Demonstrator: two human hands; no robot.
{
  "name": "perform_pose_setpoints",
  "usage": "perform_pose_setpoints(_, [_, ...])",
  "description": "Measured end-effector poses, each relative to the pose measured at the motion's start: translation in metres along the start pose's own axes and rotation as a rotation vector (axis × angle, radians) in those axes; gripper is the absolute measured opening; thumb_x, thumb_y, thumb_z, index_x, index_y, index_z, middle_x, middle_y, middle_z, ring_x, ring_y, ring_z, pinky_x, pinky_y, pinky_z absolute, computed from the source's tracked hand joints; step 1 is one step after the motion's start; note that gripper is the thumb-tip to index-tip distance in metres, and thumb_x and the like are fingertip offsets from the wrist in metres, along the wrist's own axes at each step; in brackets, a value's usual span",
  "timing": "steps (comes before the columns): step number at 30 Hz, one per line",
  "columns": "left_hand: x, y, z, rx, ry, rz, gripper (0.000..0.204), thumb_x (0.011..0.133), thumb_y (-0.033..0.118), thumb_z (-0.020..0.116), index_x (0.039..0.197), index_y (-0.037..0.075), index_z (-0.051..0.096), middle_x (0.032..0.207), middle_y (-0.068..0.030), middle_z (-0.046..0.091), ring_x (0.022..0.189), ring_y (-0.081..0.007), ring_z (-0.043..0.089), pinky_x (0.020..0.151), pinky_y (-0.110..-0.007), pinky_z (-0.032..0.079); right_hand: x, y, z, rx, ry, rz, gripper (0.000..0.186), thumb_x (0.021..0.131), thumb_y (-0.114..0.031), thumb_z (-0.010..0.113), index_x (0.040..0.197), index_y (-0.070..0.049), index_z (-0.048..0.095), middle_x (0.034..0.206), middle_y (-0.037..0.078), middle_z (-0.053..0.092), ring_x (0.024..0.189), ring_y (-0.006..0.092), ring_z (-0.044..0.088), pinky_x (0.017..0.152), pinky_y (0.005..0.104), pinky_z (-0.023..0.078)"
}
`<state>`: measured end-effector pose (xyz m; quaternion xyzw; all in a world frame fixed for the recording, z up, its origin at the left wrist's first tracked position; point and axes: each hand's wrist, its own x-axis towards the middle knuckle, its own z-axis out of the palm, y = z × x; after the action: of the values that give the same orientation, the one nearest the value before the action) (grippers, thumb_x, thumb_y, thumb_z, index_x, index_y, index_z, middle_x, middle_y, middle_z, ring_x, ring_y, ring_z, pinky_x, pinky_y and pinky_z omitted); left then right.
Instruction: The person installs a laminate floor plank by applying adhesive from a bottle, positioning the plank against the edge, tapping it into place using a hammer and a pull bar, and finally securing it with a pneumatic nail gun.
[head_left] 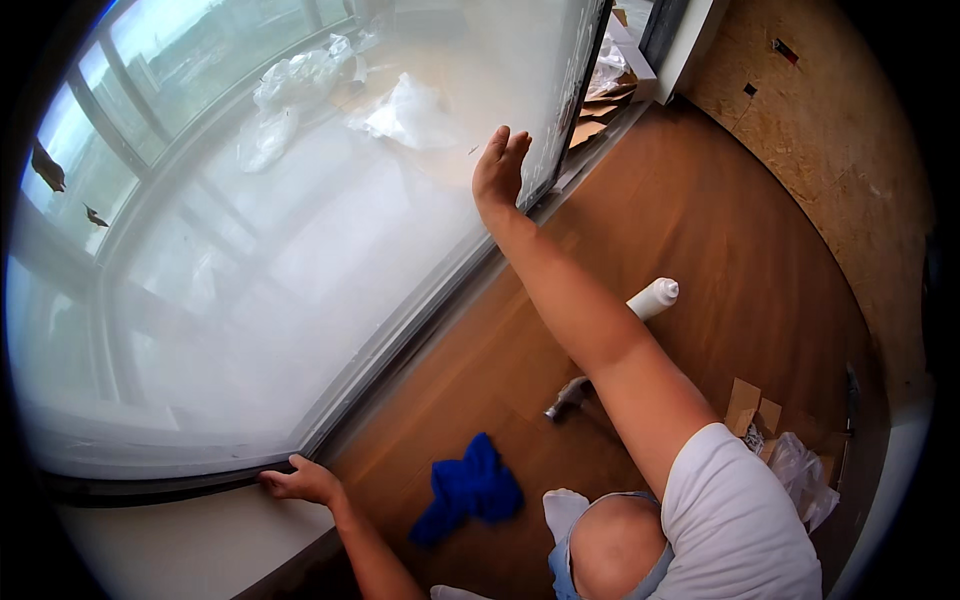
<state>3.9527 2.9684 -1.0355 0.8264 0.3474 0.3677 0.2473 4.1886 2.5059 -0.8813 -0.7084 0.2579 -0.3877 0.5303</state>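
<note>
A large glass pane in a dark-edged frame fills the upper left. At its lower corner my left hand grips the frame edge, thumb on the near side and fingertips at the rim. Higher up, near the pane's right edge, my right hand lies against the glass, fingers stretched out and palm partly hidden. On the wooden floor below my right arm are a hammer, its handle partly covered, and a white bottle or tube. A crumpled blue cloth lies between my left forearm and my knee.
Through the glass show crumpled white plastic sheets and tall windows. Cardboard pieces lie past the pane's right edge. At the right are a torn cardboard box, a clear plastic bag and a bare chipboard wall.
</note>
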Motion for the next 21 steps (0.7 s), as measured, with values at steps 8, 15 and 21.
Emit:
perform_pose_setpoints(8, [-0.024,0.005,0.000,-0.242,-0.167,0.078,0.066,0.090,0.003,0.061,0.151,-0.007,0.041,0.153,-0.0245,0.043,0.138,-0.0351,0.050,0.117,-0.041,0.038,0.063,0.058,-0.001,-0.100,-0.076,-0.045,0.091,0.107,-0.063,0.025,0.156,0.013,0.023,0.162,0.036,0.025,0.154,0.0419,0.025,0.127,0.0387,0.019])
perform_pose_setpoints(15, [0.030,0.048,-0.057,-0.406,-0.201,0.181,0.053,0.093,0.002,0.057,0.146,-0.002,0.051,0.148,-0.0198,0.053,0.136,-0.0334,0.053,0.115,-0.040,0.041,0.096,0.100,-0.076,0.419,-0.231,0.111,0.080,0.109,-0.051,0.042,0.158,0.010,0.024,0.167,0.022,0.027,0.154,0.0299,0.030,0.127,0.0385,0.023])
perform_pose_setpoints(21, [0.118,0.143,-0.124,-0.269,0.225,0.532,0.066,0.095,0.004,0.053,0.156,-0.005,0.030,0.162,-0.0257,0.031,0.150,-0.0396,0.033,0.122,-0.049,0.029,-0.072,0.146,-0.081,0.393,-0.449,0.028,0.056,0.113,-0.031,0.041,0.155,0.004,0.037,0.161,0.017,0.041,0.149,0.0254,0.038,0.124,0.0377,0.030])
